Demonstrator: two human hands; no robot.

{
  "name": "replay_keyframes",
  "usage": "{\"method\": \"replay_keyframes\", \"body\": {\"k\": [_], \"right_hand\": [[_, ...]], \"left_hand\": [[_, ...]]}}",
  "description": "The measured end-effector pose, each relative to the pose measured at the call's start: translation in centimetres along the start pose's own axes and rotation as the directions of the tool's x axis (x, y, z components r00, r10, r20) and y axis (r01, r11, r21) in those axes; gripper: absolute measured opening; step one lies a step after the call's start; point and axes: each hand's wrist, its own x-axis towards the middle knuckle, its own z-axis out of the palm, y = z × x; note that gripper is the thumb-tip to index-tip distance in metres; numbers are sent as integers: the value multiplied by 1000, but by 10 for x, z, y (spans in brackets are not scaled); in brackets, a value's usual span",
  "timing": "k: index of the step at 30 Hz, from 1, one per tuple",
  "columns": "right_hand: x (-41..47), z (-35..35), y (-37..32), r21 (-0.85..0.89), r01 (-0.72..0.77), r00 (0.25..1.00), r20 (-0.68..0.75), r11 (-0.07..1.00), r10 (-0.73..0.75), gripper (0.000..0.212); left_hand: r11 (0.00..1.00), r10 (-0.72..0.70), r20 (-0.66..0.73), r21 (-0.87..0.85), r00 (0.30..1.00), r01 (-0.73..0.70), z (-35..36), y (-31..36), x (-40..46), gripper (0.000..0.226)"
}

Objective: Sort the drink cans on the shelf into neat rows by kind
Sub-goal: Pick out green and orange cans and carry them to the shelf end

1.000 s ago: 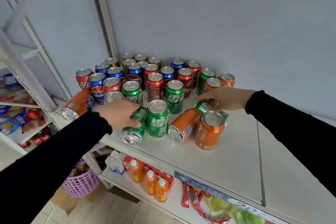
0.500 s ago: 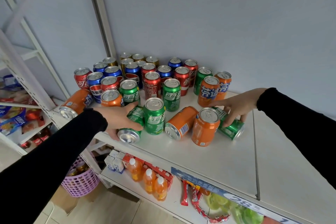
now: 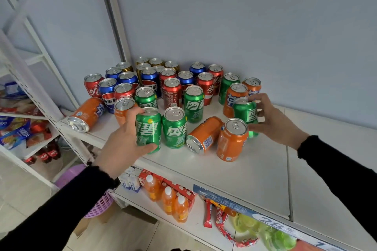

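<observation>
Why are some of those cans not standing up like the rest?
Two orange cans lie on their sides: one at the shelf's left edge, one near the front among upright cans. Kinds are also mixed together.

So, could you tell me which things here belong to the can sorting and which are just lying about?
Job:
- left hand gripping a green can
- right hand gripping another green can
- tipped orange cans
- red, blue and gold cans
- shelf

Lying about:
- juice bottles
- purple basket
</observation>
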Motion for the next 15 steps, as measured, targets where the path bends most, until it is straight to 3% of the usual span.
{"method": "replay_keyframes", "body": {"k": [5, 9, 15], "right_hand": [[-10, 18, 10, -50, 9, 980, -200, 999, -18, 69], [-12, 17, 7, -50, 12, 977, -214, 999, -22, 63], [-14, -1, -19, 90, 51, 933, -359, 995, -15, 31]], "left_hand": [[1000, -4, -99, -13, 995, 2, 14, -3, -6, 91], [999, -9, -117, -48, 993, 3, 15, -3, -6, 89], [996, 81, -138, 41, 987, -76, -7, 3, -12, 85]]}}
